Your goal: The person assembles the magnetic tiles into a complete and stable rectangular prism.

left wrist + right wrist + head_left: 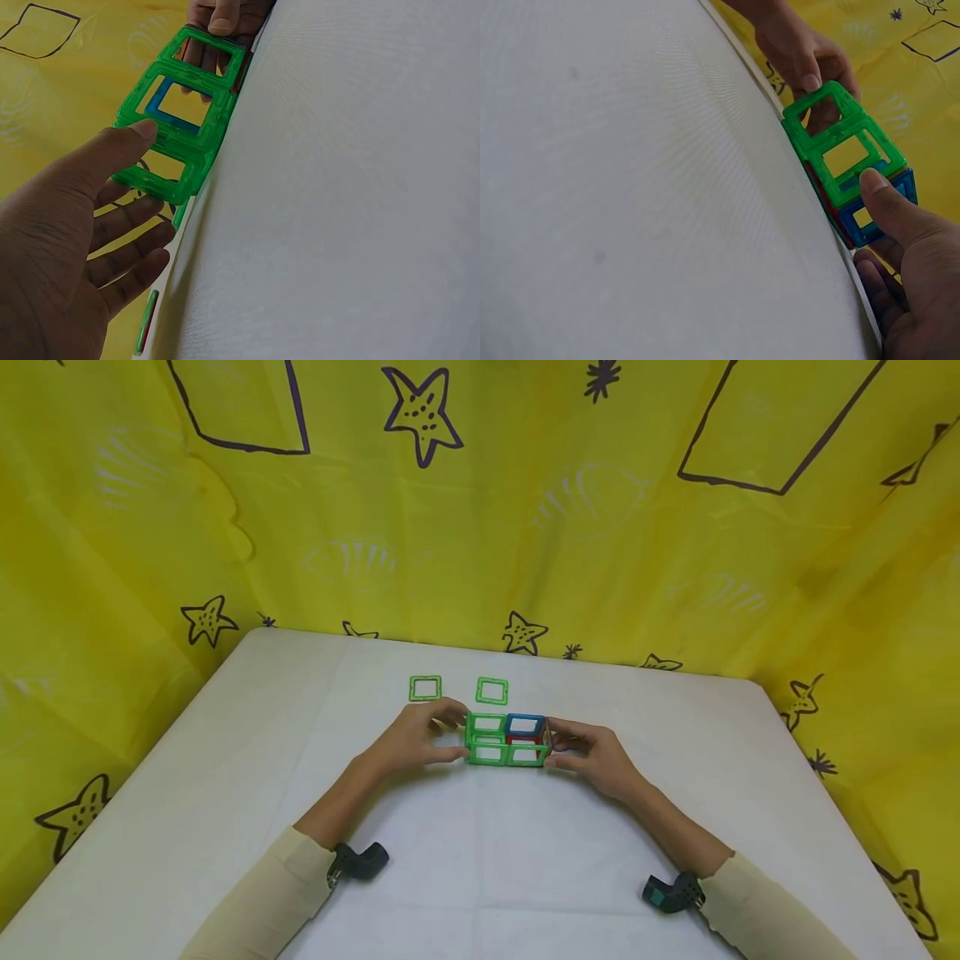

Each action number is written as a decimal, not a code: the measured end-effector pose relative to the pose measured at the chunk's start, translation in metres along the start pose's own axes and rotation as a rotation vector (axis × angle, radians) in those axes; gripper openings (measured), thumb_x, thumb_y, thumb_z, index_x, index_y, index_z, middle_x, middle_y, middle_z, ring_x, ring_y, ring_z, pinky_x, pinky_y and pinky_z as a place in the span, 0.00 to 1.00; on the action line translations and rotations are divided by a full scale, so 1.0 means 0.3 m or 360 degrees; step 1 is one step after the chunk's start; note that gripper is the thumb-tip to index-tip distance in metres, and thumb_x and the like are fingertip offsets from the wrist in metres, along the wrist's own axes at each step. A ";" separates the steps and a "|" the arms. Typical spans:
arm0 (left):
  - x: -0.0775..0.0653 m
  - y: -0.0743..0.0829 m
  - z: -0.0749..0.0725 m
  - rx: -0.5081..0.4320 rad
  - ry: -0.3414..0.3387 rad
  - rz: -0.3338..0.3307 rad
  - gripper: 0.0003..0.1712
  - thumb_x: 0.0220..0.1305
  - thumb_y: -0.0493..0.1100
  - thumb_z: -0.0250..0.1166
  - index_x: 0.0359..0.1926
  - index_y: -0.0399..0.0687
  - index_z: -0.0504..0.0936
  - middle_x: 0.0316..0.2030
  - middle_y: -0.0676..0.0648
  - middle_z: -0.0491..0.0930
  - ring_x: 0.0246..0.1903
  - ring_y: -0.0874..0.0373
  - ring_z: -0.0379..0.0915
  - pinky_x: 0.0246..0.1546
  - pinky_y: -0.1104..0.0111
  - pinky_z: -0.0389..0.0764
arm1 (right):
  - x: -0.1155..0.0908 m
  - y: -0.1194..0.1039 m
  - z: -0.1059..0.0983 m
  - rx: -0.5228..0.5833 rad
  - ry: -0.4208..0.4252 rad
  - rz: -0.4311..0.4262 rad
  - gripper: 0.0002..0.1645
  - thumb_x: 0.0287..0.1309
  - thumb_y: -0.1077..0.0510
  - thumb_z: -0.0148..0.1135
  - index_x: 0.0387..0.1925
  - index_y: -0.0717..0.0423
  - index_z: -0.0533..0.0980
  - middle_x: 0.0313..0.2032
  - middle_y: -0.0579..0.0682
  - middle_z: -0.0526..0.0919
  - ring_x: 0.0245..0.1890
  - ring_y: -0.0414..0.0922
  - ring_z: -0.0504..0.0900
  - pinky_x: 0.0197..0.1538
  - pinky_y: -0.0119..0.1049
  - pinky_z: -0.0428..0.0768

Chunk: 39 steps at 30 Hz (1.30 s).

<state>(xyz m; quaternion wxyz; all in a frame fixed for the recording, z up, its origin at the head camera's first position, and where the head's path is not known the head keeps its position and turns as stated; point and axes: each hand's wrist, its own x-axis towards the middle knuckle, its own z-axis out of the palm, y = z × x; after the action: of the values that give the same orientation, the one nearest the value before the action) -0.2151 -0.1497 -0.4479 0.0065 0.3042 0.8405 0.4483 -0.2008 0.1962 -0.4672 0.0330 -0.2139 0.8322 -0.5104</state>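
Observation:
A low box of magnetic tiles (507, 755) stands on the white table between both hands. Its long front is two green square tiles; behind them show a green tile and a blue tile (526, 717), with red low at the right. My left hand (412, 739) holds the left end, thumb at the front corner and forefinger at the side; its other fingers spread free in the left wrist view. At the opposite end my right hand (603, 760) grips the box, thumb on the green front tile (844, 199), fingers partly hidden behind the blue end tile (847, 225).
Two loose green square tiles lie flat behind the box, one to the left (425, 677) and one nearer the middle (492, 679). A yellow patterned curtain (465, 543) hangs beyond the table's back edge. Each wrist wears a dark camera.

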 end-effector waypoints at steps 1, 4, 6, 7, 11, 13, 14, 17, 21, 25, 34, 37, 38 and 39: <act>0.000 -0.001 0.000 -0.0002 -0.0001 0.0001 0.29 0.57 0.42 0.81 0.58 0.42 0.82 0.50 0.47 0.86 0.50 0.51 0.82 0.51 0.56 0.82 | -0.001 0.000 0.000 -0.0002 0.0001 0.0001 0.37 0.58 0.65 0.78 0.68 0.64 0.76 0.60 0.61 0.83 0.48 0.53 0.85 0.55 0.32 0.81; 0.001 0.000 0.000 -0.0006 -0.0008 -0.0003 0.29 0.57 0.42 0.81 0.58 0.42 0.82 0.50 0.47 0.86 0.50 0.51 0.82 0.52 0.56 0.82 | -0.003 -0.002 0.000 0.0001 0.0000 0.0005 0.37 0.58 0.65 0.78 0.69 0.64 0.76 0.61 0.61 0.83 0.49 0.53 0.85 0.55 0.32 0.80; 0.002 0.001 -0.001 -0.0008 -0.0013 -0.0006 0.30 0.57 0.42 0.81 0.59 0.43 0.82 0.50 0.48 0.86 0.50 0.51 0.82 0.52 0.56 0.82 | -0.004 -0.002 -0.002 -0.0002 0.0001 0.0006 0.37 0.58 0.65 0.78 0.69 0.64 0.76 0.61 0.61 0.82 0.49 0.53 0.85 0.55 0.32 0.80; 0.002 0.001 -0.001 -0.0007 -0.0016 -0.0004 0.30 0.57 0.43 0.81 0.59 0.43 0.82 0.50 0.48 0.86 0.50 0.51 0.82 0.52 0.56 0.82 | -0.004 -0.002 -0.002 -0.0002 0.0001 0.0005 0.37 0.58 0.65 0.78 0.69 0.64 0.76 0.61 0.61 0.82 0.49 0.53 0.85 0.55 0.32 0.80; 0.002 -0.002 -0.006 0.0006 -0.0037 -0.0007 0.32 0.56 0.43 0.82 0.61 0.43 0.81 0.52 0.48 0.85 0.52 0.51 0.80 0.54 0.55 0.81 | 0.002 -0.001 -0.005 -0.0004 -0.0002 0.0004 0.37 0.58 0.65 0.78 0.69 0.63 0.76 0.61 0.60 0.82 0.50 0.53 0.85 0.56 0.32 0.80; 0.001 -0.003 -0.009 0.0019 -0.0056 -0.0009 0.34 0.56 0.42 0.81 0.62 0.43 0.80 0.54 0.48 0.84 0.54 0.51 0.79 0.55 0.54 0.80 | 0.004 0.000 -0.005 -0.0007 -0.0008 0.0003 0.38 0.58 0.64 0.78 0.69 0.62 0.76 0.61 0.60 0.82 0.50 0.53 0.85 0.56 0.32 0.80; 0.000 -0.003 -0.011 0.0021 -0.0068 -0.0013 0.34 0.56 0.40 0.80 0.63 0.43 0.79 0.55 0.48 0.84 0.55 0.50 0.79 0.56 0.54 0.80 | 0.005 0.000 -0.005 -0.0009 -0.0009 0.0002 0.38 0.58 0.64 0.78 0.69 0.62 0.76 0.61 0.60 0.83 0.50 0.53 0.85 0.56 0.32 0.80; 0.000 -0.005 -0.015 0.0035 -0.0097 -0.0022 0.33 0.58 0.35 0.74 0.65 0.42 0.77 0.57 0.46 0.82 0.57 0.49 0.77 0.58 0.53 0.79 | 0.005 -0.001 -0.006 -0.0013 -0.0012 -0.0003 0.38 0.58 0.64 0.78 0.69 0.63 0.75 0.61 0.60 0.83 0.49 0.53 0.85 0.55 0.32 0.80; 0.002 -0.013 -0.019 0.0035 -0.0088 -0.0028 0.32 0.59 0.30 0.68 0.66 0.39 0.76 0.59 0.43 0.81 0.58 0.48 0.76 0.58 0.54 0.79 | 0.004 -0.007 -0.008 -0.0012 -0.0001 -0.0021 0.37 0.57 0.65 0.79 0.68 0.64 0.76 0.59 0.60 0.84 0.49 0.53 0.85 0.55 0.33 0.81; 0.003 -0.021 -0.025 0.0046 -0.0028 -0.0042 0.31 0.61 0.31 0.69 0.66 0.38 0.76 0.58 0.41 0.81 0.57 0.47 0.77 0.57 0.54 0.80 | 0.003 -0.010 -0.009 -0.0005 0.0007 -0.0021 0.37 0.57 0.65 0.79 0.67 0.64 0.77 0.59 0.60 0.84 0.49 0.53 0.85 0.55 0.34 0.81; -0.004 -0.031 -0.057 0.0160 0.0174 -0.0028 0.30 0.61 0.35 0.75 0.63 0.34 0.78 0.59 0.39 0.80 0.59 0.41 0.73 0.60 0.47 0.74 | -0.002 -0.002 -0.002 0.0011 0.0011 -0.0019 0.37 0.57 0.65 0.78 0.68 0.65 0.76 0.60 0.61 0.83 0.49 0.54 0.85 0.54 0.31 0.80; -0.005 -0.040 -0.066 0.0215 0.0240 -0.0047 0.31 0.61 0.36 0.76 0.64 0.34 0.79 0.62 0.39 0.79 0.62 0.41 0.70 0.63 0.47 0.71 | -0.001 -0.002 0.002 0.0025 0.0002 -0.0019 0.37 0.57 0.66 0.78 0.68 0.65 0.76 0.60 0.61 0.83 0.50 0.55 0.85 0.54 0.31 0.80; -0.005 -0.043 -0.069 0.0227 0.0260 -0.0055 0.31 0.60 0.36 0.76 0.64 0.35 0.79 0.62 0.38 0.79 0.63 0.40 0.69 0.64 0.47 0.70 | -0.001 -0.001 0.003 0.0025 0.0002 -0.0019 0.37 0.57 0.66 0.78 0.68 0.66 0.76 0.60 0.62 0.83 0.50 0.55 0.85 0.53 0.30 0.80; -0.004 -0.046 -0.072 0.0243 0.0278 -0.0068 0.32 0.60 0.37 0.76 0.65 0.36 0.79 0.63 0.38 0.78 0.63 0.40 0.68 0.65 0.47 0.69 | -0.001 -0.001 0.004 0.0023 0.0002 -0.0020 0.37 0.57 0.66 0.78 0.68 0.66 0.76 0.60 0.61 0.83 0.50 0.55 0.85 0.53 0.30 0.80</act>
<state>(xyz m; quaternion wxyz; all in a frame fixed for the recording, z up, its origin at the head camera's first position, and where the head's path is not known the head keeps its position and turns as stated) -0.2273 -0.1723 -0.4458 -0.0803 0.2455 0.8759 0.4076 -0.2001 0.1954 -0.4676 0.0308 -0.2185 0.8273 -0.5167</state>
